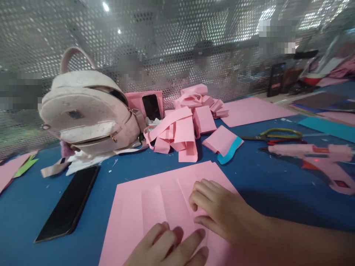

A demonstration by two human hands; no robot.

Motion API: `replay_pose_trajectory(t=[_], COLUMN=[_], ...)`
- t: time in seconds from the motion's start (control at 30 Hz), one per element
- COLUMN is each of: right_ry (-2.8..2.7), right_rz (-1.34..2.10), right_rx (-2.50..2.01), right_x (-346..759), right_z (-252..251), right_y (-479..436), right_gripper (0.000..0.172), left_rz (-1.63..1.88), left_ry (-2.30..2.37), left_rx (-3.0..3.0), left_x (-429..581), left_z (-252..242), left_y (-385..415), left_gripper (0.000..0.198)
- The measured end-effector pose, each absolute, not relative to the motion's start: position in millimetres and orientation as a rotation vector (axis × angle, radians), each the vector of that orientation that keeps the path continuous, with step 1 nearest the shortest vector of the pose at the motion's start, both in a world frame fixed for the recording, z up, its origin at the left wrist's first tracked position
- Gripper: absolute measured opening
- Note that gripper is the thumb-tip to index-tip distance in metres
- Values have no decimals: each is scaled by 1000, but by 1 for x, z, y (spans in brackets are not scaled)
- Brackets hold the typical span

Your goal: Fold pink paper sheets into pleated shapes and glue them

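Observation:
A large sheet of pink paper (129,214) with several lengthwise creases lies on the blue table in front of me. My left hand (169,247) rests on its lower part, fingers apart and bent, partly cut off by the bottom edge of the view. On the sheet's right half is my right hand (219,207), fingers curled onto the paper beside a raised crease, with a gap between thumb and forefinger. Both hands touch the paper, and neither visibly grips it. Beyond the sheet sits a small folded pink paper piece (220,139) with a blue strip (230,152).
A pile of folded pink paper pieces (184,129) stands behind. A pale backpack (91,111) and a black phone (69,203) are at left. Scissors (280,135) and a pink glue gun (316,157) lie at right. A perforated metal screen (166,48) closes off the back.

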State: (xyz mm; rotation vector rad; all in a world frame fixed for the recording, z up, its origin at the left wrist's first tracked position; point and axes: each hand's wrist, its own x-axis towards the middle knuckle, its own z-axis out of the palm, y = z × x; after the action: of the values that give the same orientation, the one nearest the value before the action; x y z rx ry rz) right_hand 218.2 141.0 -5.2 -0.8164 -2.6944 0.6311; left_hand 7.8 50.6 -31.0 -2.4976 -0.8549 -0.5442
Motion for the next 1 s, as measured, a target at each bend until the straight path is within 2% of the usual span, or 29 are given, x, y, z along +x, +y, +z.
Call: replay_pose_trajectory(t=[0.3,0.53,0.8,1.0], right_ry=[-2556,-2721,-2813,-2708], right_rz=[567,448,468,418], right_rx=[-791,-251,-650,-738], right_x=[226,255,286,292], right_z=[1,11,-3,-7], right_y=[137,129,141,146], right_gripper=[13,26,28,32], left_rz=[-500,-537,-514,-455], left_ry=[-872,-881,-887,-853], left_rx=[-2561,-2553,-2563,-2565], left_x=[-2,-4,-4,-4], left_z=[-17,-27,-18,-18], left_y=[46,43,48,49], left_gripper=[36,38,36,36])
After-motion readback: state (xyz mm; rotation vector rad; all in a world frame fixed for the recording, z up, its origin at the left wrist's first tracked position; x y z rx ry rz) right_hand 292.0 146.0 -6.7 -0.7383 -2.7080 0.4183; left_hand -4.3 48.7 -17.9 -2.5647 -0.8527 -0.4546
